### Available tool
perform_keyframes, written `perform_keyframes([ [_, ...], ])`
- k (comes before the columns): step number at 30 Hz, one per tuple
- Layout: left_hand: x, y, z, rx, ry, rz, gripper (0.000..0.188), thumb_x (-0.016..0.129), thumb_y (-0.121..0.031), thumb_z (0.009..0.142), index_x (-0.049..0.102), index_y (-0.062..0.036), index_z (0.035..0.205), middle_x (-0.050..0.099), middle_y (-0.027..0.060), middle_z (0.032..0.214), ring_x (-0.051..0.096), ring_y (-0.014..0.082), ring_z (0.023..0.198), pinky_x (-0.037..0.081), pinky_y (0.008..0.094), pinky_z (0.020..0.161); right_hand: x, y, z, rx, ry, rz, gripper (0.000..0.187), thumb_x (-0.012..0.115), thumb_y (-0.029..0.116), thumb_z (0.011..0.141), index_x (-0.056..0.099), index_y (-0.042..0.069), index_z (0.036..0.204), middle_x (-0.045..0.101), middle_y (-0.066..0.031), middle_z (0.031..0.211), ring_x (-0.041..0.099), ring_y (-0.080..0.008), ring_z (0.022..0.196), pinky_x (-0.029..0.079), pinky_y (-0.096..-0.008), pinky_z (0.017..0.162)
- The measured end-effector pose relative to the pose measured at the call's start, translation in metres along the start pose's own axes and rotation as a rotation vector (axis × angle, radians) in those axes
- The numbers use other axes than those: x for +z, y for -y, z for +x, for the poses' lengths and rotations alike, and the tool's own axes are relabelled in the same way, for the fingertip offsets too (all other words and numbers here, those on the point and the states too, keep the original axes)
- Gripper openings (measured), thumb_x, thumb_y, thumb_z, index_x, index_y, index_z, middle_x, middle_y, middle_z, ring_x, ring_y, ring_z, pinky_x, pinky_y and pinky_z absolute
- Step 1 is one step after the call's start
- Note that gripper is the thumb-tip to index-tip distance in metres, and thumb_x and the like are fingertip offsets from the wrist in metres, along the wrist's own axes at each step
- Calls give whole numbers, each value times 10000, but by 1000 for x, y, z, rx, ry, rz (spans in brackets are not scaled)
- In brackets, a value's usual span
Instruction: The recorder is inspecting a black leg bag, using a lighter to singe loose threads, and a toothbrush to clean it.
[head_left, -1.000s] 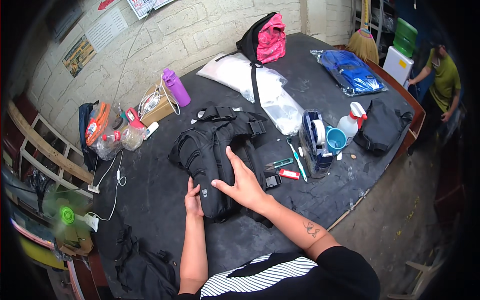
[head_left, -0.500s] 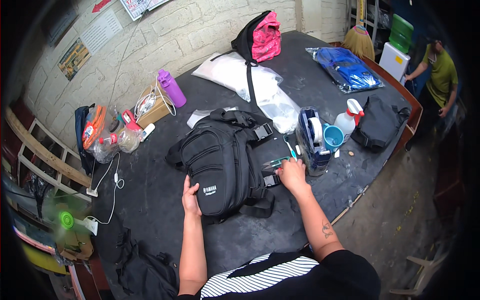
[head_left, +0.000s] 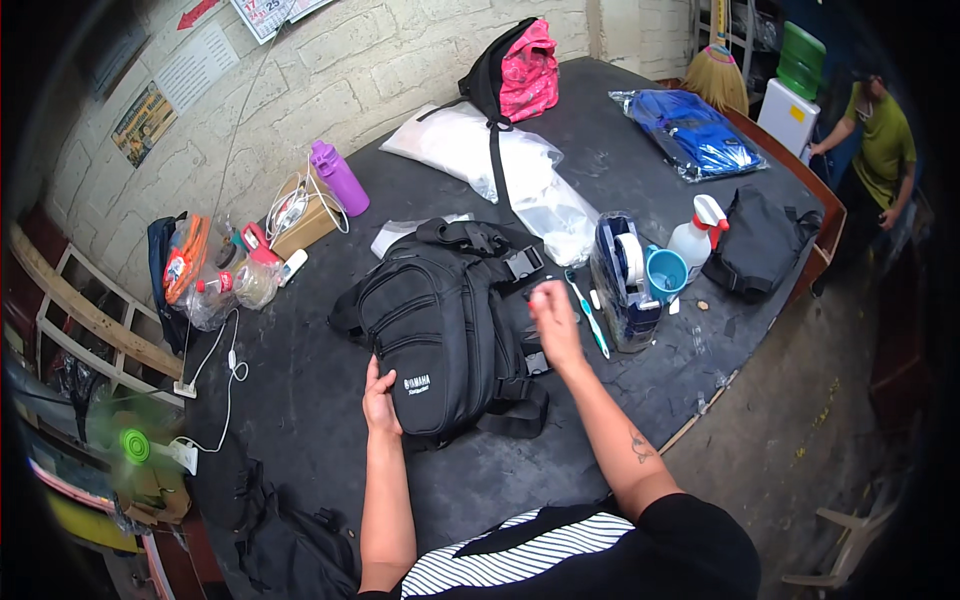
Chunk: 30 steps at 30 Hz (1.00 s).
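A black backpack (head_left: 425, 325) with several zips lies front up in the middle of the table, its straps and buckles spread to the right. My left hand (head_left: 380, 402) grips its lower left edge. Just right of the bag, my right hand (head_left: 556, 318) is raised with its fingers closed around small scissors, mostly hidden; a red bit and a dark tip show at the fingers. Close by on its right lies a white and teal toothbrush (head_left: 588, 315). Beside that stands a tape dispenser (head_left: 630, 280) with a white roll.
A blue mug (head_left: 666, 275), a spray bottle (head_left: 697, 240) and a black pouch (head_left: 762, 245) stand at the right. Farther back are white plastic bags (head_left: 480, 155), a pink-black bag (head_left: 528, 75) and a blue packaged item (head_left: 695, 135). A fan (head_left: 134, 446) turns at left; a person (head_left: 880, 150) stands at right.
My right hand has lifted up and left from beside the toothbrush, taking the teal-handled scissors off the table. My left hand stays on the backpack.
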<state>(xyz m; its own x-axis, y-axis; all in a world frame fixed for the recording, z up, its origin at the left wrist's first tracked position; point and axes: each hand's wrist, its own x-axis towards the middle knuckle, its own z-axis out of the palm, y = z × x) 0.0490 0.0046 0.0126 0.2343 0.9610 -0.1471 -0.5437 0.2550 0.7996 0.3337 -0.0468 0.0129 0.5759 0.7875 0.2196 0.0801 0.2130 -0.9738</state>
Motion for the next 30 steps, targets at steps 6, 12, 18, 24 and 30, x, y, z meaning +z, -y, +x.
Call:
perform_keyframes([
  [6,-4,1,1,13,-37,4,648,457,11,842,255,-62,1453,490,164,1317,540,297,1148,459,391,968,37,-6,11,-44,70,-31,281,668,243,813,482,33,832,483,-32,642,457,-108,594,398,-270,573],
  [12,-4,2,0,-18,-100,0,667,483,0,845,236,-63,1462,463,183,1339,535,303,1153,453,393,971,48,-5,12,-72,-6,-2,224,657,157,761,480,30,812,510,-29,635,491,-105,571,412,-270,561],
  [18,-1,2,0,-22,-97,-18,660,478,2,847,239,-62,1459,462,181,1343,526,303,1166,449,393,975,47,-5,16,-87,7,-52,203,654,133,767,486,27,812,512,-25,628,488,-97,570,410,-261,560],
  [24,-4,4,2,-8,-52,-67,648,472,10,850,247,-63,1453,473,176,1330,527,301,1164,453,397,971,40,-2,30,-14,-29,126,287,709,225,794,503,26,804,511,-21,646,474,-95,585,406,-259,568],
  [30,-3,4,1,1,-79,-36,643,476,9,847,255,-55,1447,483,176,1315,539,296,1151,462,392,962,49,64,24,-300,24,-356,282,696,243,750,501,50,816,520,-62,781,555,-215,646,450,-351,594],
])
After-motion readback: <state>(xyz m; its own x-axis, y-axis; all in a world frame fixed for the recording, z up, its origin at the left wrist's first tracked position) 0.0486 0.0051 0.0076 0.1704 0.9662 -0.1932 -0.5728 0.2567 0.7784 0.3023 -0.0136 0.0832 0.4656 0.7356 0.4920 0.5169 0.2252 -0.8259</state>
